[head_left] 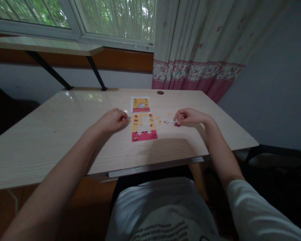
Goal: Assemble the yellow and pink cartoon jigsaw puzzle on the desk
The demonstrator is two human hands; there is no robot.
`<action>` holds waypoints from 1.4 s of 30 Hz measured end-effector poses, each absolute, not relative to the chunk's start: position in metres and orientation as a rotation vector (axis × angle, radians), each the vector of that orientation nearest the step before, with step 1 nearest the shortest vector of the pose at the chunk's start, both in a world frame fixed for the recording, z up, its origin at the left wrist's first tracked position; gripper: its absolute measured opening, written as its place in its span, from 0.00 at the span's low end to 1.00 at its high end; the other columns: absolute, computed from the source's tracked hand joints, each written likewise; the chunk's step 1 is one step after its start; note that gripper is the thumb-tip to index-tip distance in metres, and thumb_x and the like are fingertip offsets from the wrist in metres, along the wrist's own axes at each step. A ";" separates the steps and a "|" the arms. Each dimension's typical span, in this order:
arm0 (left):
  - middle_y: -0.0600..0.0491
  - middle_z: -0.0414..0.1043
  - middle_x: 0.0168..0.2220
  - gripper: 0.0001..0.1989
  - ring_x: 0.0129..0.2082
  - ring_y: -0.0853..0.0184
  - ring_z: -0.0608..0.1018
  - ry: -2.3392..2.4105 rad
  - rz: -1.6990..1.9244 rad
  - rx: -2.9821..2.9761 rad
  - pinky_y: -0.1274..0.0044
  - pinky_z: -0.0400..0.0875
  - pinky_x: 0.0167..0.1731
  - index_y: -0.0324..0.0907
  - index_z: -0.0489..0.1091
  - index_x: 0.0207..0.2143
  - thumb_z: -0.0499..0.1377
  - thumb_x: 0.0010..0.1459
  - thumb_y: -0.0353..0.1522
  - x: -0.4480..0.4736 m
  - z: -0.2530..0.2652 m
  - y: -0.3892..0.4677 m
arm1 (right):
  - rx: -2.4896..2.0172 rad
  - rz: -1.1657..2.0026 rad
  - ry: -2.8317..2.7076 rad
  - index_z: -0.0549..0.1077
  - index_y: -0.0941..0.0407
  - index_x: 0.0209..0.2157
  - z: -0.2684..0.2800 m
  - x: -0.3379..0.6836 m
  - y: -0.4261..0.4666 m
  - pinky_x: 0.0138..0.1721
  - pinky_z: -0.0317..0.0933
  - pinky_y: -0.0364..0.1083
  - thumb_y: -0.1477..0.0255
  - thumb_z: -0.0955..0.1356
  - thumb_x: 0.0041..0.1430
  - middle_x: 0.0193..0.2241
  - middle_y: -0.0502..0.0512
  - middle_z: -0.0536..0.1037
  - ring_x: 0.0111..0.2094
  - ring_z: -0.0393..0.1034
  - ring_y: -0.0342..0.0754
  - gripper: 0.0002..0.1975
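A jigsaw puzzle (143, 135) lies flat on the table, its yellow and pink-red border joined and a gap in its middle. Just beyond it is a reference picture (141, 105) of a white animal on yellow and red. My left hand (114, 119) rests curled at the puzzle's left side, fingers closed, with nothing visible in them. To the right, my right hand (190, 116) has its fingertips pinched down at a red-and-white puzzle piece (176, 124). Several loose puzzle pieces (166, 122), yellow or white and red, lie between that hand and the puzzle.
The pale wooden table (110, 150) has a round cable hole (160, 92) near its back edge. A raised shelf (47, 45) on black supports stands at the back left. Beyond are a window (117, 18) and a floral curtain (198, 43).
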State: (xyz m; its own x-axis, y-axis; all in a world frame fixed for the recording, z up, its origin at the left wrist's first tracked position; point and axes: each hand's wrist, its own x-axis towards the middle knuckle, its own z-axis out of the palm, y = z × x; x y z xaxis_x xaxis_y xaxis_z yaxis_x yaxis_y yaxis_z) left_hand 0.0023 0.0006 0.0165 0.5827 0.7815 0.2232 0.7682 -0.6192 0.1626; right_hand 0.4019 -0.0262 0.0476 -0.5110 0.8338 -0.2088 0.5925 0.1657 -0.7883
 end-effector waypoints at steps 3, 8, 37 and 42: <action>0.47 0.74 0.26 0.15 0.29 0.61 0.74 1.339 0.424 2.764 0.72 0.66 0.32 0.42 0.77 0.29 0.54 0.58 0.40 0.003 0.017 0.000 | -1.215 1.303 -2.069 0.74 0.58 0.33 0.042 0.372 -0.027 0.30 0.61 0.42 0.63 0.76 0.46 0.27 0.52 0.78 0.28 0.70 0.42 0.16; 0.47 0.73 0.25 0.16 0.28 0.62 0.73 1.323 0.423 2.773 0.72 0.65 0.30 0.41 0.76 0.28 0.53 0.59 0.40 0.006 0.016 -0.002 | -1.053 1.342 -1.961 0.77 0.59 0.32 0.024 0.324 -0.028 0.34 0.63 0.43 0.68 0.74 0.50 0.29 0.53 0.80 0.31 0.70 0.42 0.09; 0.32 0.63 0.63 0.56 0.62 0.41 0.66 1.232 0.079 2.697 0.58 0.60 0.60 0.33 0.63 0.63 0.55 0.46 0.66 0.007 0.000 0.001 | -1.125 0.812 -2.429 0.80 0.61 0.36 0.005 0.283 -0.033 0.36 0.58 0.42 0.76 0.68 0.59 0.32 0.56 0.81 0.32 0.69 0.43 0.08; 0.32 0.61 0.64 0.59 0.63 0.40 0.64 1.248 0.048 2.682 0.57 0.59 0.61 0.33 0.62 0.64 0.53 0.44 0.69 0.009 0.003 -0.002 | -1.110 0.724 -2.477 0.80 0.61 0.35 0.004 0.282 -0.033 0.34 0.57 0.41 0.78 0.68 0.59 0.31 0.55 0.80 0.30 0.68 0.42 0.07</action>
